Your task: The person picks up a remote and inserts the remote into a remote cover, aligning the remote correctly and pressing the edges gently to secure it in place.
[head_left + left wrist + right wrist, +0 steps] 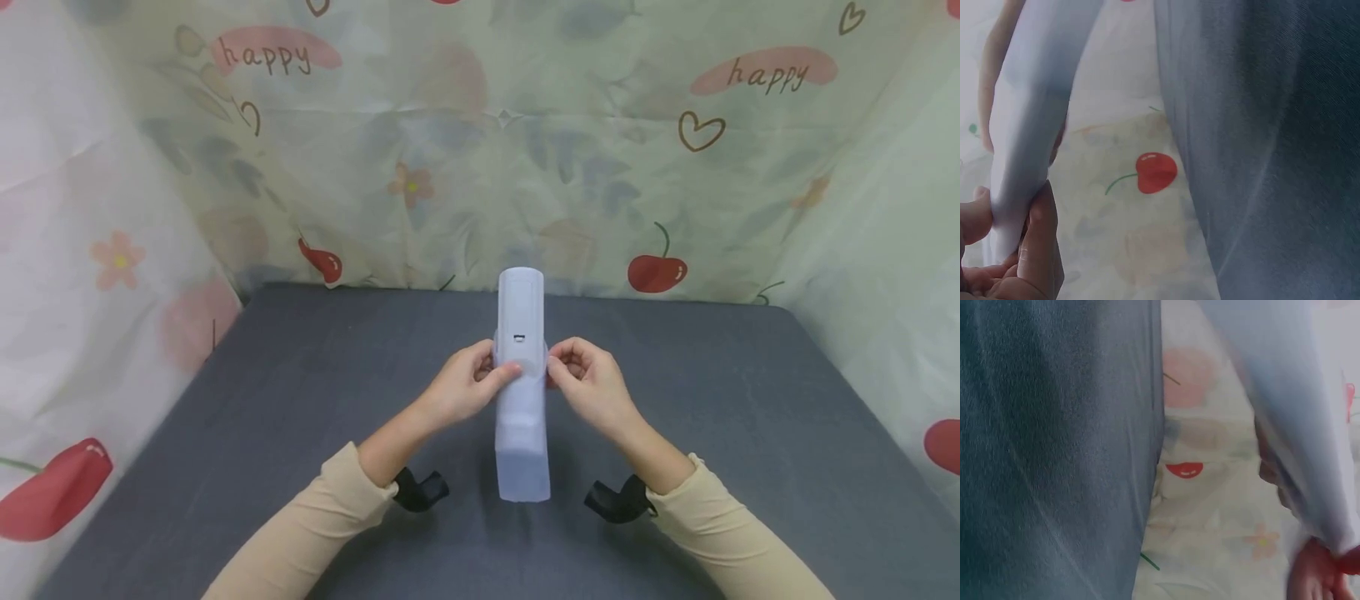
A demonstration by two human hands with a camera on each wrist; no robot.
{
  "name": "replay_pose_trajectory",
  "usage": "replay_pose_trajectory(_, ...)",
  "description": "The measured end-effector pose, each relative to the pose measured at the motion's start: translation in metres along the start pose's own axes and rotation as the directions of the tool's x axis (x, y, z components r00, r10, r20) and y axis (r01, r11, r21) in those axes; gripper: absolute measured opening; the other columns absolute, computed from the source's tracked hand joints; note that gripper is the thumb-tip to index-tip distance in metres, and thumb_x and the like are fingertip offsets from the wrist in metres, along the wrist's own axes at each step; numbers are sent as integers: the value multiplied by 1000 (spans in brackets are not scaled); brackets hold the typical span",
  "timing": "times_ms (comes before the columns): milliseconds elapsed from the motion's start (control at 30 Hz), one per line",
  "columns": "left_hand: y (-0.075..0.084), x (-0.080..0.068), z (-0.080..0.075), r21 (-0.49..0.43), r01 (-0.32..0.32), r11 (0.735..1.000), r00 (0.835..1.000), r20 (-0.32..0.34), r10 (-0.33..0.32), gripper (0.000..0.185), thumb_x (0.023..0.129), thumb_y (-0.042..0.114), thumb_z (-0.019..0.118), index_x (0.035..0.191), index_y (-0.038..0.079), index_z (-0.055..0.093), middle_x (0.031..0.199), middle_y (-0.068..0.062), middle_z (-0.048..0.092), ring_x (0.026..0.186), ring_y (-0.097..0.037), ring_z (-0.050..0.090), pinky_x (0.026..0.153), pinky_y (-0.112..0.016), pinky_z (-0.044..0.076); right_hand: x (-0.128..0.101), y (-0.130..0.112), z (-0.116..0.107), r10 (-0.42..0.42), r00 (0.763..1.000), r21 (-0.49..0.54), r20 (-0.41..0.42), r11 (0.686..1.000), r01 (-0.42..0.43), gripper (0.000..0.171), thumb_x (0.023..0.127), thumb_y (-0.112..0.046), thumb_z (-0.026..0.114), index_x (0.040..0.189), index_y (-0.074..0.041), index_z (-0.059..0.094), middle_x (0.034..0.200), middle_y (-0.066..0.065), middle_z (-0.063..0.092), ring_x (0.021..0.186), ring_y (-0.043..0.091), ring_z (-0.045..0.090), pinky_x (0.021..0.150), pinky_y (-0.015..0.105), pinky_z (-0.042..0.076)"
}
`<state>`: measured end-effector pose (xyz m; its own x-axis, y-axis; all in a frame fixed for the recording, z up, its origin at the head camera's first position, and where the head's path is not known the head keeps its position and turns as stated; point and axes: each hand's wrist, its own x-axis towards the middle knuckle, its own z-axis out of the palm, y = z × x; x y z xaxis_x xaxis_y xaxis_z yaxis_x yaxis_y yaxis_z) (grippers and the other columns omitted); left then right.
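Note:
A long white plastic device (521, 417), with a small dark slot near its upper middle and a wider block at its near end, is held up over the table in the head view. Its exact kind cannot be told. My left hand (465, 387) grips its left side, the thumb lying across the face below the slot. On the opposite side my right hand (596, 387) pinches the edge with thumb and curled fingers. The left wrist view shows the device (1029, 112) between the fingers; in the right wrist view the device (1300, 406) is partly blurred.
A dark grey cloth-covered table (337, 350) lies beneath. Printed curtains (510, 183) with cherries, flowers and "happy" lettering enclose its back and sides. Black straps (420, 492) stick out at both wrists beside the beige sleeves (300, 533).

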<state>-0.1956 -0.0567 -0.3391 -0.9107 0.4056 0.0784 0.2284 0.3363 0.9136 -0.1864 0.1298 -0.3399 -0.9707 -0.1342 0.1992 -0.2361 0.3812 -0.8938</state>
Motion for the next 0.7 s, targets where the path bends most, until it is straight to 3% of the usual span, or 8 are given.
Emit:
replay_pose_trajectory(200,-1,0,1,39,14,999,999,-48,-12,28,92,20,59,110,-1,55,97,-17,65,74,-13,60,62,-23,47,1,-1,-8,-4,992,66,129,998,-5,12,92,0,51,100,9,49,93,24,59,77,10,66,70,31,57)
replay_pose_trajectory(433,-3,0,2,73,10,997,999,-43,-7,28,91,22,61,110,1,57,98,-15,65,76,-16,61,63,-22,46,6,-5,-10,54,989,138,138,988,-73,35,93,-5,48,126,-2,36,97,21,60,78,18,68,68,35,58)
replay_pose_trajectory(700,-4,-2,9,150,-54,987,997,-40,60,25,91,23,60,106,3,56,90,-13,64,73,-16,61,60,-21,45,14,-6,-13,90,987,67,134,993,-99,42,93,-30,57,123,-6,39,81,13,60,73,21,68,64,37,57)
